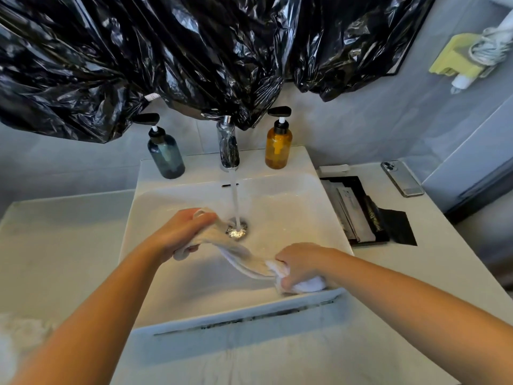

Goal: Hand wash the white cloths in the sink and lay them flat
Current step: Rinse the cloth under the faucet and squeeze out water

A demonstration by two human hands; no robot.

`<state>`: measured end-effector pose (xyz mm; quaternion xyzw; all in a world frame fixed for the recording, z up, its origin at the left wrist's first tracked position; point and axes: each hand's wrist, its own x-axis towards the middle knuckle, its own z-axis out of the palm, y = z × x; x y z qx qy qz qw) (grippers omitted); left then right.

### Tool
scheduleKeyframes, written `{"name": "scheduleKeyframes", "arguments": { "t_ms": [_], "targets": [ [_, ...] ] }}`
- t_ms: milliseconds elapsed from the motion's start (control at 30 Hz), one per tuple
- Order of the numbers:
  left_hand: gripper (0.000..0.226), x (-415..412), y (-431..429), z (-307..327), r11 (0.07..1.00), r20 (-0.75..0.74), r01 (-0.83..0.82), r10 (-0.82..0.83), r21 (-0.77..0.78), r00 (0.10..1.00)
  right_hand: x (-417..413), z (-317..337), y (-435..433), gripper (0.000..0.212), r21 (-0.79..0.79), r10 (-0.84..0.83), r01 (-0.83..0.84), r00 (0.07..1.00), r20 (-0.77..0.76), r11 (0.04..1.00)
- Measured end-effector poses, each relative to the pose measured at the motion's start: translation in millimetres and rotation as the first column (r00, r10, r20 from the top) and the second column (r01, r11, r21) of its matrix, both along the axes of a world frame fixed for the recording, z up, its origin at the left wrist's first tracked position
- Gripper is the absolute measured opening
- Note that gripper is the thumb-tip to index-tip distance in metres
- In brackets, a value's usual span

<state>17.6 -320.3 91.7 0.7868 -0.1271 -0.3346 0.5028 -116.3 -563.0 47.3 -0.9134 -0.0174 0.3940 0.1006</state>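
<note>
A wet white cloth (241,254) is stretched into a twisted rope above the white sink (291,201). My left hand (181,232) grips its far end, left of the drain (236,228). My right hand (301,263) grips the near end by the sink's front right rim, with a bunch of cloth sticking out under the fist. Water runs from the chrome tap (228,144) straight onto the drain, just right of the cloth. More white cloth (19,333) lies blurred on the counter at the lower left.
A blue pump bottle (165,154) and an amber pump bottle (278,144) flank the tap. Black plastic sheeting (166,51) hangs over the wall above. To the right lie a black tray of sachets (358,212) and a phone (401,178).
</note>
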Motion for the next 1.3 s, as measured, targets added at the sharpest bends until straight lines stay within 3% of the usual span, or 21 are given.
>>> {"name": "scheduleKeyframes", "arguments": {
  "t_ms": [100, 167, 233, 300, 367, 467, 533, 600, 633, 700, 767, 833, 900, 933, 967, 1067, 1100, 1167, 1233, 1300],
  "targets": [
    [0.026, -0.7, -5.1, -6.6, 0.997, 0.031, 0.063, -0.064, 0.037, 0.997, 6.9, 18.8, -7.3, 0.040, -0.307, -0.071, 0.017, 0.983, -0.167, 0.952],
    [0.025, -0.9, -10.6, -12.0, 0.993, 0.045, 0.107, -0.109, 0.053, 0.993, 17.8, 15.9, -9.1, 0.051, -0.361, -0.060, -0.043, 0.961, -0.270, 0.932],
    [0.025, 2.7, -16.8, -15.0, 0.989, 0.070, 0.138, -0.142, 0.053, 0.987, 34.5, 7.8, -6.5, 0.079, -0.258, -0.111, 0.041, 0.959, -0.262, 0.965],
    [0.026, 10.1, -24.7, -14.2, 0.988, 0.082, 0.153, -0.152, -0.007, 0.985, 56.9, -1.2, -5.1, 0.101, 0.074, -0.215, 0.217, 0.976, -0.032, 0.973],
    [0.029, 17.9, -35.8, -9.2, 0.982, 0.075, 0.146, -0.138, -0.116, 0.988, 75.5, -9.8, 4.3, 0.093, 0.453, -0.345, 0.306, 0.939, 0.004, 0.838],
    [0.038, 34.8, -46.2, -12.0, 0.979, 0.033, -0.038, 0.045, -0.199, 0.998, 85.8, -27.8, 11.3, 0.063, 0.647, -0.493, 0.447, 0.861, -0.125, 0.617],
    [0.041, 46.8, -44.3, -23.9, 0.985, 0.121, -0.157, 0.165, -0.072, 0.979, 83.5, -33.5, 6.3, 0.047, 0.772, -0.651, 0.535, 0.728, -0.215, 0.344],
    [0.027, 53.8, -41.2, -38.9, 0.979, 0.212, -0.184, 0.161, 0.093, 0.964, 80.5, -34.0, 1.6, 0.036, 0.842, -0.708, 0.539, 0.609, -0.357, 0.039],
    [0.021, 55.0, -42.5, -46.5, 0.980, 0.147, -0.184, 0.171, 0.079, 0.974, 81.3, -32.5, 2.7, 0.039, 0.860, -0.722, 0.510, 0.594, -0.356, -0.005],
    [0.029, 51.7, -48.5, -56.8, 0.983, -0.093, -0.139, 0.128, -0.117, 0.987, 85.7, -25.5, 8.2, 0.042, 0.888, -0.731, 0.459, 0.600, -0.325, -0.018],
    [0.032, 47.4, -60.6, -63.1, 0.944, -0.148, -0.068, 0.021, -0.322, 0.989, 94.9, -24.0, 9.9, 0.043, 0.893, -0.726, 0.445, 0.591, -0.352, -0.071],
    [0.020, 44.6, -70.2, -60.2, 0.908, -0.172, -0.261, 0.214, -0.329, 0.962, 99.6, -17.0, 9.0, 0.040, 0.879, -0.716, 0.465, 0.578, -0.391, -0.105],
    [0.021, 50.5, -70.2, -57.8, 0.816, -0.198, -0.503, 0.464, -0.285, 0.864, 99.2, -14.6, 7.8, 0.025, 0.857, -0.719, 0.483, 0.529, -0.450, -0.181],
    [0.019, 52.7, -66.3, -58.4, 0.779, -0.189, -0.550, 0.516, -0.302, 0.835, 99.6, -18.3, 10.0, 0.018, 0.832, -0.708, 0.491, 0.488, -0.510, -0.260],
    [0.018, 52.3, -65.9, -59.0, 0.783, -0.138, -0.547, 0.532, -0.297, 0.836, 101.6, -22.6, 13.6, 0.025, 0.798, -0.697, 0.487, 0.431, -0.573, -0.355],
    [0.030, 23.1, -84.7, -56.1, 0.872, 0.140, -0.448, 0.477, -0.199, 0.868, 115.4, -33.0, 39.1, 0.050, 0.693, -0.686, 0.509, 0.245, -0.686, -0.511],
    [0.032, 14.5, -95.9, -56.3, 0.871, 0.179, -0.450, 0.484, -0.200, 0.857, 120.1, -33.8, 49.6, 0.046, 0.657, -0.660, 0.492, 0.200, -0.724, -0.571],
    [0.036, 13.2, -114.4, -61.2, 0.861, 0.273, -0.488, 0.508, -0.144, 0.817, 128.4, -33.4, 68.5, 0.017, 0.589, -0.601, 0.396, 0.109, -0.792, -0.704],
    [0.036, 31.0, -121.0, -65.9, 0.880, 0.362, -0.471, 0.459, -0.060, 0.811, 131.6, -28.2, 76.2, 0.019, 0.577, -0.591, 0.326, 0.068, -0.804, -0.748],
    [0.028, 51.5, -118.1, -73.6, 0.874, 0.370, -0.483, 0.465, -0.050, 0.804, 130.3, -27.3, 71.3, 0.030, 0.631, -0.656, 0.344, 0.053, -0.753, -0.696]
  ]
}}
